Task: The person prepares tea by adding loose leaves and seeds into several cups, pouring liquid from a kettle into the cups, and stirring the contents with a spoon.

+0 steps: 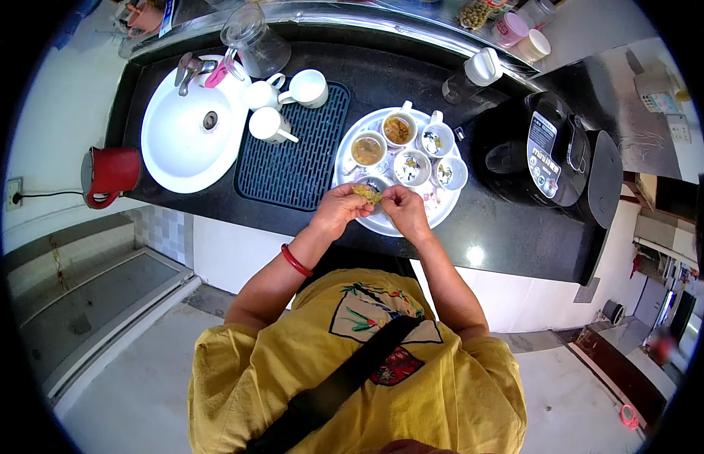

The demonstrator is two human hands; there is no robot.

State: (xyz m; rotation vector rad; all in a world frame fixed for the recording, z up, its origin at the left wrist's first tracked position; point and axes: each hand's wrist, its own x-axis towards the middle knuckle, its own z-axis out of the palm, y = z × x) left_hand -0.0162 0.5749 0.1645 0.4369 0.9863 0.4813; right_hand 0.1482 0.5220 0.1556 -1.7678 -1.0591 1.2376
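Note:
A yellowish clump (367, 194) is held between my two hands over the front of a round white tray (435, 218). My left hand (341, 210) is closed on the clump, and my right hand (405, 212) pinches at its right edge. Under them a white cup is partly hidden. Several more white cups stand on the tray. Two hold brownish contents, the back one (399, 130) and the left one (368, 149). The middle cup (412, 167) and the two on the right (437, 139) have dark bits at the bottom.
Left of the tray lies a dark slotted drying mat (291, 178) with white mugs (308, 88). Beyond it are a glass pitcher (263, 54), a sink (189, 155) and a red kettle (113, 175). A black appliance (511, 151) and a lidded bottle (473, 74) stand on the right.

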